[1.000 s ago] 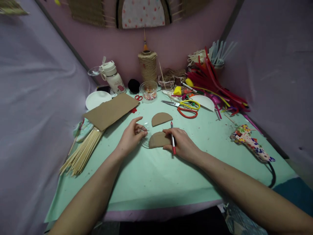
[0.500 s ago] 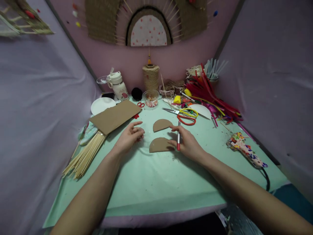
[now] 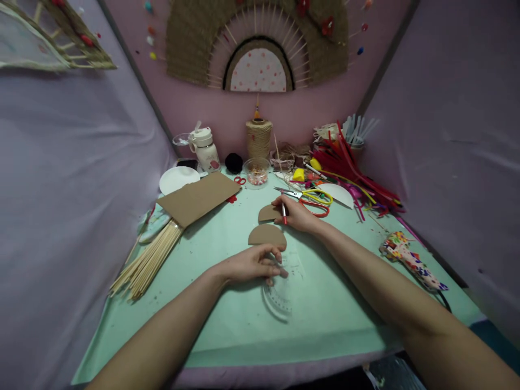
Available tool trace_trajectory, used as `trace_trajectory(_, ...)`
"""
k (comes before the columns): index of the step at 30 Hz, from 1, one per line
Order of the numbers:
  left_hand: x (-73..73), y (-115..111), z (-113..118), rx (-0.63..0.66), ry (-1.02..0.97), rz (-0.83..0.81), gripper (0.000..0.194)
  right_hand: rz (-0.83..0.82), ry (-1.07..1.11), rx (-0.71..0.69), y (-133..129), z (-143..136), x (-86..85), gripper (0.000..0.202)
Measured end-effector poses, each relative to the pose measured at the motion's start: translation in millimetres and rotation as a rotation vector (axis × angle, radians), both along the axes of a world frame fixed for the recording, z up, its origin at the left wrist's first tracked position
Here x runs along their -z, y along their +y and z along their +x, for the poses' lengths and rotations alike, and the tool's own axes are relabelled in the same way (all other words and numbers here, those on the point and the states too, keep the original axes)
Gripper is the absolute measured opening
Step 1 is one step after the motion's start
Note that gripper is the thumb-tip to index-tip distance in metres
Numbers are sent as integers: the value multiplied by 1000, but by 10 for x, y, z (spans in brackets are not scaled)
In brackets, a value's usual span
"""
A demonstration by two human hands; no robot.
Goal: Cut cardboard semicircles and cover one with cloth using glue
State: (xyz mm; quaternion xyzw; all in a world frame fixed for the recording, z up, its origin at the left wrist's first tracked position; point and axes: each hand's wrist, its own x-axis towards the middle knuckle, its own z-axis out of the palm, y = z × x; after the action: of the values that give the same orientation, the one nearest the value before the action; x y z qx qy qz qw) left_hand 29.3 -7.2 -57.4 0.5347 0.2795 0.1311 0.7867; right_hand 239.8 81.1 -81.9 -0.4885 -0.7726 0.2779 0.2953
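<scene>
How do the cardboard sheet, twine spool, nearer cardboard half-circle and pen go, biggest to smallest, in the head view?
1. Cardboard sheet
2. Twine spool and nearer cardboard half-circle: too alike to rank; the spool is farther away
3. Pen

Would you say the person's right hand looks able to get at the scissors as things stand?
Probably yes: the right hand is beside the scissors and no other item seems to lie over them, though the hand may need to put down its pen first.
</scene>
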Motion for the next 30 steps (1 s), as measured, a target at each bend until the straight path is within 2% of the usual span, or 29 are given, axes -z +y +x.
trace_trajectory(2,7,48,-29,-80,-9,41,36,33,88,47,-16,30,-10,45)
trace_trajectory(4,0,79,-72,-89,-21,53,35,66,161,108,-81,70,-78,46)
trace_trajectory(5,-13,89,-102,-38,-22,37,35,84,185,141,-137,86,-127,46)
trace_trajectory(7,-67,103,-190,172,-18,-36,36,111,205,192,-305,93,-230,48)
trace_trajectory(8,-109,111,-248,323,-9,-80,37,104,192,187,-413,78,-271,49)
trace_trajectory(9,-159,123,-312,412,-1,-113,37,82,154,162,-533,50,-298,50)
trace_trajectory(10,-214,139,-380,439,-14,-134,37,45,110,108,-657,10,-307,51)
trace_trajectory(12,-319,183,-506,375,-53,-117,37,-60,39,0,-888,-95,-272,55)
trace_trajectory(15,-398,267,-610,111,-96,4,36,-99,-37,-73,-1101,-242,-153,62)
trace_trajectory(18,-356,330,-577,-178,-35,80,35,-52,-70,-51,-1131,-278,-82,73)
trace_trajectory(20,-298,346,-508,-303,35,94,36,-26,-31,-21,-1100,-236,-82,73)
trace_trajectory(25,-212,312,-334,-432,160,286,43,-100,13,29,-1061,-107,-118,43)
trace_trajectory(27,-191,290,-284,-450,198,332,42,-103,-15,9,-1073,-94,-115,43)
trace_trajectory(30,-132,251,-210,-443,260,397,29,-66,31,-7,-1089,-99,-98,51)
